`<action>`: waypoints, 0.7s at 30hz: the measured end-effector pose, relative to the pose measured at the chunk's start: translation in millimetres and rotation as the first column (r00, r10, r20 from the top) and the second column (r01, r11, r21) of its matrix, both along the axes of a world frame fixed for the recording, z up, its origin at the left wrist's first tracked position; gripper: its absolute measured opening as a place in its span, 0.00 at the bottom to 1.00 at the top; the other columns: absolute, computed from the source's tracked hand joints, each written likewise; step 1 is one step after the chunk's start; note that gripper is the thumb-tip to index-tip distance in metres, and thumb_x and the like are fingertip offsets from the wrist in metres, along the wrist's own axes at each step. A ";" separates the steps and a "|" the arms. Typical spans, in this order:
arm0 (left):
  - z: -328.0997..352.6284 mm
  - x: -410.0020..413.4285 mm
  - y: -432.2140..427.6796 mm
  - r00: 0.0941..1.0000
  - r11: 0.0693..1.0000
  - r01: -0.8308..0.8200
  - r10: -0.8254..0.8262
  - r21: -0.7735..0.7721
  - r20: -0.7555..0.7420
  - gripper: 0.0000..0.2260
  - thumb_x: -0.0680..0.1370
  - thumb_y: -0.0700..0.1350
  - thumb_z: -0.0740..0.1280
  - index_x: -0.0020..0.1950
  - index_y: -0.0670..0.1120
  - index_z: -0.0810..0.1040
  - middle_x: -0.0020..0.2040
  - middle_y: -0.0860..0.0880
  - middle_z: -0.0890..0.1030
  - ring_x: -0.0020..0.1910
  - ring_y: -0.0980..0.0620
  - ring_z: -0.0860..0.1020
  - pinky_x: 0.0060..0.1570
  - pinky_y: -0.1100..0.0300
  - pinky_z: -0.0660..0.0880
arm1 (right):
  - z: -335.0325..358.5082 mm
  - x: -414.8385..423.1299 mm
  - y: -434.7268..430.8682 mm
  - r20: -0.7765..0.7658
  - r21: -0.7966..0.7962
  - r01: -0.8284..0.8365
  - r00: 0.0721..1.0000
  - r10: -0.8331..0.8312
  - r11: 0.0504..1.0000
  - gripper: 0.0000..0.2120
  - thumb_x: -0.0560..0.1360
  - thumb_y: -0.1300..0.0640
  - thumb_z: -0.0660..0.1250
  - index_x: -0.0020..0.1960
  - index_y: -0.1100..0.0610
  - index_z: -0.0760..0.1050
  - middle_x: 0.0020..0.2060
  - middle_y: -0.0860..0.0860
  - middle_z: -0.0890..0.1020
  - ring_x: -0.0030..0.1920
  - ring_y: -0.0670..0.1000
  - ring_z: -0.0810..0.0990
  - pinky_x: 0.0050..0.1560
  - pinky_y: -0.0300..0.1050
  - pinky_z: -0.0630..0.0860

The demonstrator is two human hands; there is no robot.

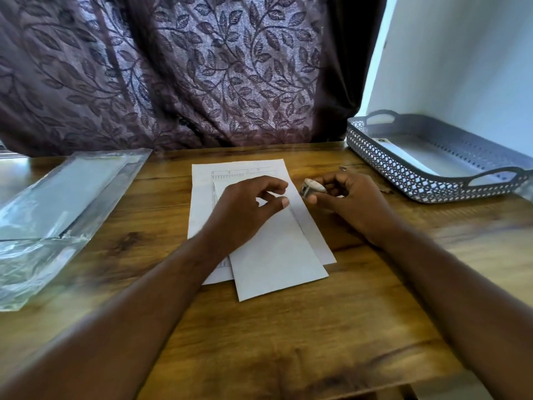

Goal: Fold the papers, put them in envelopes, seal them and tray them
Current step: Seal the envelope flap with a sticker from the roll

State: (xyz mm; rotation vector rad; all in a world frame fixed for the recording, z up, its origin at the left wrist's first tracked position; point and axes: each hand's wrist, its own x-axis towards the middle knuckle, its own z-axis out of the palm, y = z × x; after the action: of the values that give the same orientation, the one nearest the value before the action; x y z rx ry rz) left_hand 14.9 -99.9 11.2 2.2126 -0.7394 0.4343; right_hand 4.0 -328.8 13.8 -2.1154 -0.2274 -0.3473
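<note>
A white envelope (277, 255) lies slanted on top of a printed sheet of paper (202, 203) in the middle of the wooden table (288, 342). My left hand (245, 209) hovers over the envelope's upper end with fingers curled and apart, holding nothing. Just right of the paper, my right hand (349, 200) grips a small silver stapler (313, 187), its nose pointing left toward the envelope. A grey perforated tray (403, 171) with handles stands at the back right, with a white envelope (401, 154) lying inside it.
A clear plastic pack of envelopes (57, 209) lies along the table's left side. A purple leaf-patterned curtain (187, 70) hangs behind the table and a white wall (461, 67) rises at the right. A small loose metal bit (342, 168) lies near the tray.
</note>
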 end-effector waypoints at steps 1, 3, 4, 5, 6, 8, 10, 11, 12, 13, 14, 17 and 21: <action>0.7 -0.6 -0.5 1.000 1.000 0.003 -0.003 -0.025 -0.016 0.14 0.77 0.47 0.72 0.63 0.50 0.80 0.59 0.54 0.83 0.54 0.60 0.80 0.53 0.68 0.77 | -1.5 3.0 7.6 0.011 -0.001 -0.014 1.000 0.014 1.000 0.16 0.70 0.50 0.79 0.55 0.51 0.83 0.44 0.43 0.86 0.43 0.41 0.84 0.43 0.35 0.79; 1.1 -1.0 -2.7 0.999 0.998 0.015 -0.017 -0.063 -0.034 0.15 0.77 0.47 0.72 0.63 0.49 0.80 0.58 0.54 0.83 0.54 0.59 0.81 0.53 0.67 0.77 | -2.3 4.4 17.1 0.030 0.004 -0.037 0.999 0.037 0.999 0.15 0.70 0.52 0.79 0.55 0.52 0.83 0.43 0.43 0.86 0.41 0.39 0.83 0.42 0.32 0.78; 0.1 -0.7 -1.9 0.999 0.997 0.009 -0.013 -0.077 -0.043 0.15 0.77 0.47 0.73 0.63 0.49 0.80 0.58 0.55 0.83 0.54 0.59 0.81 0.53 0.67 0.77 | -3.5 5.9 20.6 0.034 0.005 -0.055 0.998 0.055 0.998 0.15 0.70 0.53 0.78 0.55 0.52 0.83 0.43 0.43 0.86 0.41 0.39 0.83 0.42 0.32 0.79; -0.3 -0.3 -1.8 0.999 0.996 0.003 -0.007 -0.088 -0.049 0.15 0.76 0.47 0.73 0.63 0.49 0.80 0.58 0.55 0.83 0.54 0.59 0.81 0.52 0.68 0.77 | -3.4 5.8 21.6 0.035 0.008 -0.068 0.997 0.067 0.998 0.15 0.70 0.54 0.78 0.56 0.52 0.83 0.43 0.43 0.86 0.42 0.39 0.84 0.42 0.33 0.79; -1.1 -0.2 -1.8 0.999 0.995 -0.001 -0.003 -0.096 -0.049 0.15 0.76 0.47 0.73 0.63 0.49 0.80 0.58 0.55 0.83 0.54 0.59 0.81 0.51 0.69 0.76 | -4.1 5.7 21.0 0.035 0.016 -0.083 0.996 0.083 0.996 0.15 0.71 0.54 0.78 0.56 0.52 0.83 0.43 0.43 0.86 0.42 0.40 0.84 0.43 0.34 0.80; -1.3 -1.1 -3.2 1.000 0.995 0.004 -0.007 -0.102 -0.028 0.16 0.76 0.47 0.73 0.63 0.48 0.80 0.58 0.54 0.84 0.53 0.59 0.81 0.50 0.72 0.75 | -3.3 4.5 18.3 0.038 0.053 -0.134 0.991 0.132 0.990 0.16 0.71 0.55 0.78 0.58 0.53 0.83 0.44 0.46 0.87 0.43 0.44 0.85 0.44 0.39 0.82; -1.3 -2.9 -4.2 1.000 0.994 0.017 -0.017 -0.104 0.004 0.16 0.77 0.46 0.73 0.64 0.47 0.79 0.57 0.53 0.84 0.53 0.58 0.81 0.49 0.73 0.75 | -3.0 4.4 17.5 0.034 0.079 -0.204 0.979 0.202 0.976 0.18 0.71 0.55 0.77 0.60 0.54 0.82 0.47 0.48 0.87 0.45 0.49 0.86 0.46 0.43 0.83; -1.1 -3.3 -4.5 1.000 0.994 0.023 -0.022 -0.106 0.013 0.16 0.77 0.46 0.73 0.64 0.46 0.79 0.56 0.52 0.84 0.53 0.58 0.81 0.49 0.74 0.75 | -2.7 4.4 17.4 0.032 0.090 -0.237 0.971 0.235 0.967 0.19 0.71 0.56 0.77 0.61 0.55 0.82 0.48 0.48 0.87 0.47 0.49 0.86 0.48 0.43 0.83; -0.9 -3.3 -3.7 1.000 0.994 0.023 -0.022 -0.109 0.016 0.16 0.77 0.46 0.73 0.64 0.46 0.79 0.56 0.52 0.84 0.52 0.58 0.81 0.49 0.74 0.75 | -2.3 4.2 17.6 0.026 0.105 -0.268 0.963 0.267 0.958 0.19 0.71 0.57 0.77 0.62 0.55 0.82 0.50 0.47 0.87 0.49 0.48 0.86 0.49 0.42 0.82; -0.8 -3.1 -2.5 1.000 0.994 0.020 -0.018 -0.106 0.019 0.16 0.77 0.45 0.72 0.64 0.46 0.79 0.56 0.52 0.84 0.52 0.59 0.81 0.49 0.74 0.75 | -2.1 3.7 17.9 0.019 0.119 -0.295 0.955 0.294 0.948 0.20 0.72 0.59 0.76 0.63 0.54 0.81 0.51 0.47 0.87 0.52 0.47 0.85 0.50 0.40 0.81; -0.9 -2.4 -1.2 1.000 0.994 0.016 -0.014 -0.104 0.020 0.16 0.77 0.45 0.72 0.64 0.47 0.79 0.56 0.53 0.83 0.52 0.59 0.80 0.49 0.75 0.74 | -1.9 3.8 17.6 0.014 0.127 -0.320 0.947 0.321 0.939 0.20 0.72 0.60 0.76 0.64 0.54 0.81 0.53 0.46 0.87 0.54 0.46 0.85 0.52 0.39 0.81; -1.1 -0.7 1.7 1.000 0.992 0.016 -0.017 -0.124 -0.011 0.15 0.78 0.43 0.71 0.65 0.47 0.78 0.56 0.53 0.83 0.51 0.60 0.80 0.49 0.75 0.74 | -0.9 4.1 15.0 0.011 0.149 -0.356 0.934 0.358 0.923 0.20 0.73 0.63 0.74 0.65 0.54 0.80 0.54 0.46 0.87 0.54 0.47 0.85 0.52 0.37 0.80; -3.1 0.8 0.9 0.998 0.991 0.031 -0.037 -0.131 -0.045 0.15 0.79 0.42 0.69 0.66 0.48 0.78 0.58 0.52 0.83 0.53 0.58 0.80 0.52 0.68 0.77 | -4.5 6.3 15.3 0.015 0.192 -0.324 0.945 0.327 0.926 0.19 0.73 0.65 0.74 0.63 0.58 0.81 0.51 0.51 0.87 0.47 0.54 0.87 0.48 0.46 0.84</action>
State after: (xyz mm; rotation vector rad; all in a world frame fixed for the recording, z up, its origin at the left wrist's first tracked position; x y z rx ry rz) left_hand 15.7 -99.0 8.0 2.0784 -0.7022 0.4007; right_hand 10.3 -313.6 9.3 -1.8492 -0.5083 -0.1460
